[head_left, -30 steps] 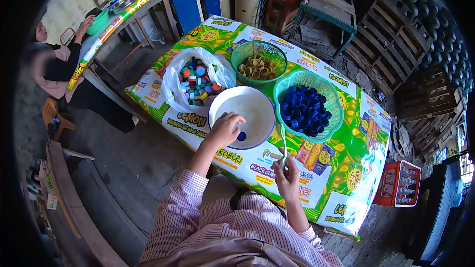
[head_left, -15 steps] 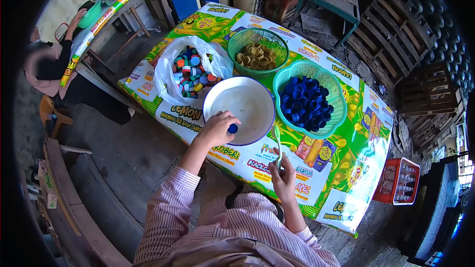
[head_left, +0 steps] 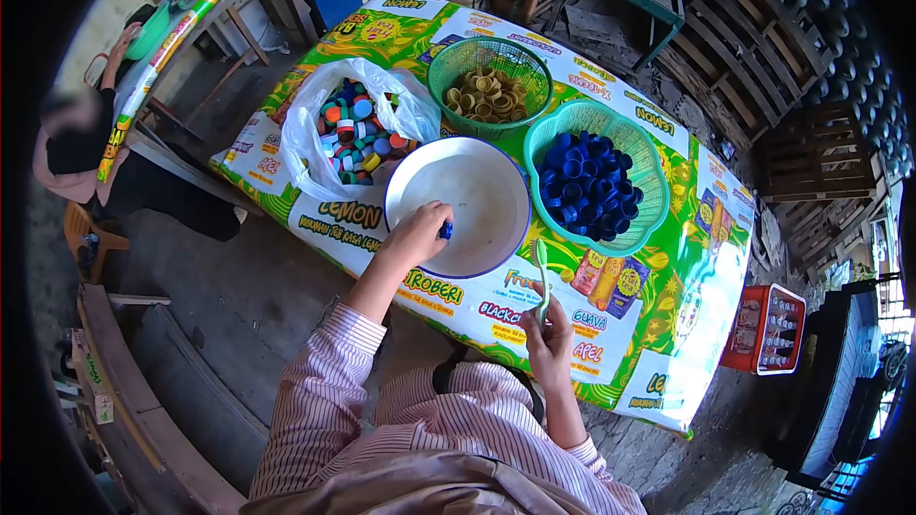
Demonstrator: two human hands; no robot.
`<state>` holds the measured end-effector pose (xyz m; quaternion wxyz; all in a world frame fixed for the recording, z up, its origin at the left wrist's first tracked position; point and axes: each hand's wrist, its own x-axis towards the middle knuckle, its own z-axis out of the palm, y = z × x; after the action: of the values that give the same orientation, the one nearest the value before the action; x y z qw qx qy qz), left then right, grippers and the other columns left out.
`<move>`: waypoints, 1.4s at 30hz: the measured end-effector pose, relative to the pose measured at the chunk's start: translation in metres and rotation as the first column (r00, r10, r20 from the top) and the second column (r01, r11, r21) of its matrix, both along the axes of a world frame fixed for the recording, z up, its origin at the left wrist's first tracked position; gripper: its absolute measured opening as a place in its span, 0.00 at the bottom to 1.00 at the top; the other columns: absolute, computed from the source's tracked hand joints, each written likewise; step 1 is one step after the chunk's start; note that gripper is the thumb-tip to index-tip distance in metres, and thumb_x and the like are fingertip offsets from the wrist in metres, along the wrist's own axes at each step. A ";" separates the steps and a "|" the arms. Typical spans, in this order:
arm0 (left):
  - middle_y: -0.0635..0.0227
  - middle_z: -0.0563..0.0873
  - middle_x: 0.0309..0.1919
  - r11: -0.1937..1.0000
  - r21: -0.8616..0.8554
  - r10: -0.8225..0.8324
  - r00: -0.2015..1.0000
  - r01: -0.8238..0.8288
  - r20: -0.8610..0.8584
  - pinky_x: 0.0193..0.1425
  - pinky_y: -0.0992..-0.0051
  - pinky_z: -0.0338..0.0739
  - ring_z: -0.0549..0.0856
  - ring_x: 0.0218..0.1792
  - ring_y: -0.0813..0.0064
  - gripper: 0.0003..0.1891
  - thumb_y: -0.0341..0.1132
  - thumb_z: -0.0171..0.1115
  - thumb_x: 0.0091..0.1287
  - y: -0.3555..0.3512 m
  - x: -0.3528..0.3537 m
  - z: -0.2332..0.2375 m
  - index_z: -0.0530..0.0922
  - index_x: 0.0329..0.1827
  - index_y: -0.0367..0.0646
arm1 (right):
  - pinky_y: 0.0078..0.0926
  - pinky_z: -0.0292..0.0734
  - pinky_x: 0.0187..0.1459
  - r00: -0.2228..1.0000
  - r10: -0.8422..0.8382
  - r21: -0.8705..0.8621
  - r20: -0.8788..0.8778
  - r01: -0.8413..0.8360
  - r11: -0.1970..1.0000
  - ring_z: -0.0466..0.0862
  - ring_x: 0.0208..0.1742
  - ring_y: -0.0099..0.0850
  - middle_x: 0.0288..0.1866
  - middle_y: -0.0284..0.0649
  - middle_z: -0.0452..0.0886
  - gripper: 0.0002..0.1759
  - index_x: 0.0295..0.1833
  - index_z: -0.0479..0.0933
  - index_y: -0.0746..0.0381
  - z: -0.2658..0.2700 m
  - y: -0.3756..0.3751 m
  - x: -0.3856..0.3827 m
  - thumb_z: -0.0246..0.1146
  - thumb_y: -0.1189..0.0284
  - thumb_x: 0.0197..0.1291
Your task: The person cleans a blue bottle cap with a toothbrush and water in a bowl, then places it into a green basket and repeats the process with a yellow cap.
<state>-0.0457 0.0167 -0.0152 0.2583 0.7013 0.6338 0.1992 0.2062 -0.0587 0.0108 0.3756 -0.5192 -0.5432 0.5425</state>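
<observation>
My left hand (head_left: pixel 417 234) is over the near left part of a white basin (head_left: pixel 477 176) with a blue rim, its fingers closed on a blue bottle cap (head_left: pixel 446 230). Cloudy liquid seems to lie in the basin. To the right, my right hand (head_left: pixel 549 336) grips a pale green toothbrush (head_left: pixel 542 272) by the handle, bristle end up. Beyond it stands a turquoise basket (head_left: pixel 649 157) full of dark blue caps (head_left: pixel 587 186). A green basket (head_left: pixel 448 114) holds yellowish caps (head_left: pixel 489 95). Mixed coloured caps (head_left: pixel 358 133) fill a clear plastic bag (head_left: pixel 305 157) on the left.
A printed plastic cover (head_left: pixel 706 257) lies over the table. At the far left a person (head_left: pixel 86 143) sits by another table with a green bowl (head_left: pixel 150 33). A red crate (head_left: pixel 763 329) stands on the floor at right, below wooden pallets (head_left: pixel 816 167).
My left hand has turned a little and lifted slightly with the blue cap. The right hand keeps its hold on the toothbrush. The whole view has shifted slightly.
</observation>
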 end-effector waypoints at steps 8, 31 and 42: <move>0.57 0.78 0.36 1.000 -0.011 0.028 1.000 -0.028 -0.001 0.42 0.66 0.74 0.79 0.41 0.55 0.16 0.25 0.65 0.46 -0.003 -0.001 -0.002 0.69 0.35 0.37 | 0.08 0.55 0.21 1.000 0.007 -0.011 -0.007 -0.007 1.000 0.62 0.21 0.08 0.26 0.24 0.68 0.23 0.61 0.66 0.62 0.004 -0.002 -0.005 0.56 0.80 0.59; 0.58 0.83 0.36 0.846 0.485 0.042 0.934 -0.223 0.355 0.47 0.71 0.75 0.83 0.40 0.63 0.09 0.29 0.64 0.55 0.014 -0.004 0.053 0.75 0.34 0.35 | 0.08 0.56 0.19 0.999 -0.036 -0.002 -0.024 0.036 0.999 0.64 0.19 0.09 0.27 0.26 0.70 0.23 0.62 0.64 0.63 0.004 0.004 -0.011 0.54 0.80 0.60; 0.58 0.82 0.36 0.940 0.332 -0.012 0.966 -0.077 0.259 0.45 0.69 0.74 0.81 0.39 0.60 0.09 0.29 0.63 0.54 0.008 -0.011 0.049 0.74 0.34 0.34 | 0.13 0.71 0.31 0.995 -0.088 -0.047 -0.054 0.086 0.995 0.73 0.28 0.14 0.28 0.30 0.73 0.23 0.61 0.66 0.66 0.009 0.011 -0.010 0.55 0.79 0.59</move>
<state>-0.0565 0.0248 0.0336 0.2104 0.6928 0.5627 0.3989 0.1959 -0.0474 0.0202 0.4024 -0.5352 -0.4971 0.5518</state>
